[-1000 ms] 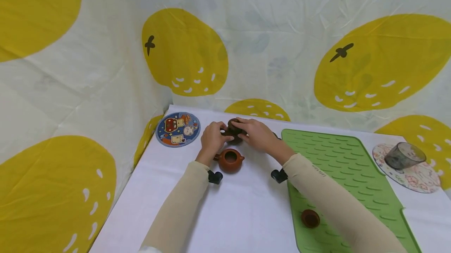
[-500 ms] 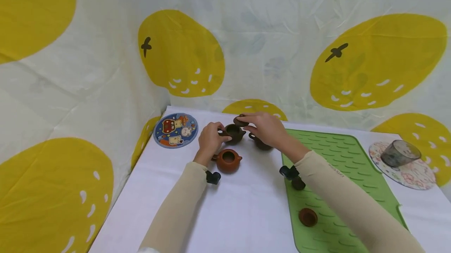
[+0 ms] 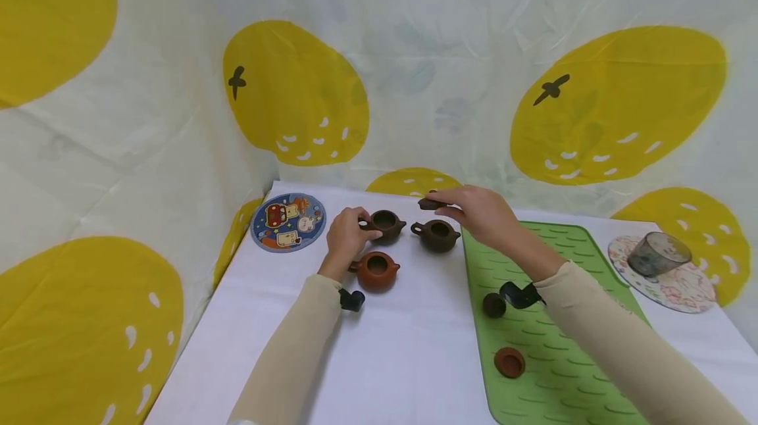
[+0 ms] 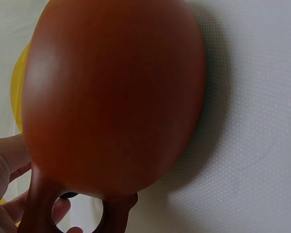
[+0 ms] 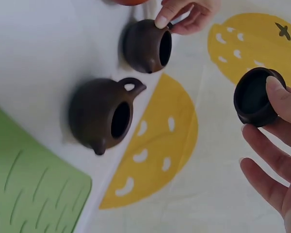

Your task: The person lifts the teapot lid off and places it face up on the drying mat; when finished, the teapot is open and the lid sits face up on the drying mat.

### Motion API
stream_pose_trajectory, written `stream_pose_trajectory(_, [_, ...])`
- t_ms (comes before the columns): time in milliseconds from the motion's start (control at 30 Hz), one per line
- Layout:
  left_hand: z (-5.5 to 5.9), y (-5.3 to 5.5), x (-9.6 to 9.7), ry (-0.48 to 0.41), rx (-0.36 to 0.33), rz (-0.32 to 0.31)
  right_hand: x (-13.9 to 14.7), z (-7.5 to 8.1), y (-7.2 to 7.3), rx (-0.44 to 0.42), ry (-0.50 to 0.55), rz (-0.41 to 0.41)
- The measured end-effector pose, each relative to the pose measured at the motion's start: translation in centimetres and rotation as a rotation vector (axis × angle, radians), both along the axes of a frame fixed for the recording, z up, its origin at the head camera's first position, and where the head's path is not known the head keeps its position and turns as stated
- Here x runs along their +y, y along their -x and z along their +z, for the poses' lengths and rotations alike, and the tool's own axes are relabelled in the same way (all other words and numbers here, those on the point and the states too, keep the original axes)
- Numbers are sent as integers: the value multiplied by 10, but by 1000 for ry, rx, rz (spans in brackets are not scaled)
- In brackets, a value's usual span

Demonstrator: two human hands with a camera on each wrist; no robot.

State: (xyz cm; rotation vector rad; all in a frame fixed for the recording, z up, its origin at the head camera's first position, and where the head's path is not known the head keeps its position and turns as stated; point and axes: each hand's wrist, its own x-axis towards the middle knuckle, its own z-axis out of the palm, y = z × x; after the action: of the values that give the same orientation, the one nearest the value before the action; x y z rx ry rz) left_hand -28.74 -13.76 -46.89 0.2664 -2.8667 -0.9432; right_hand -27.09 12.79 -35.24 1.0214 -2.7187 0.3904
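My left hand (image 3: 346, 237) pinches the handle of a dark brown teapot (image 3: 386, 226), which stands lidless at the back of the table. Raised to the right of it, my right hand (image 3: 485, 218) holds a dark teapot lid (image 5: 256, 97) between thumb and fingers, its hollow underside showing in the right wrist view. Below that lid stands a second dark teapot (image 3: 436, 235), also uncovered. A reddish-brown teapot (image 3: 378, 274) without a lid sits just in front of my left hand; its rounded body fills much of the left wrist view and partly hides the hand.
On the green ridged mat (image 3: 562, 333) lie a dark lid (image 3: 494, 305) and a reddish lid (image 3: 510, 362). A round cartoon coaster (image 3: 288, 222) is at the back left. At right, a glass (image 3: 659, 254) stands on a floral round mat (image 3: 681, 293).
My right hand has lifted the dark lid off the teapot at my left hand and carried it to the right. My left hand keeps its grip on that teapot's handle.
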Motion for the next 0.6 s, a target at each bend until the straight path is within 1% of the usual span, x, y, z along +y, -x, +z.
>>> stream_pose_trajectory(167, [0,-1,-1,2,4,-5,23,-1,-7,-19,-12,-27])
stream_pose_trajectory(300, [0,-1,0,-5,-3,7,38,-7,-12,-55,-29,-55])
stream_pose_trajectory(433, [0,-1,0,-25,-2,12,50,-15,-16,-81,-40,-68])
stream_pose_trajectory(600, [-1,-1,2,-25,9,4,64,-31,-18,-92,-53,-101])
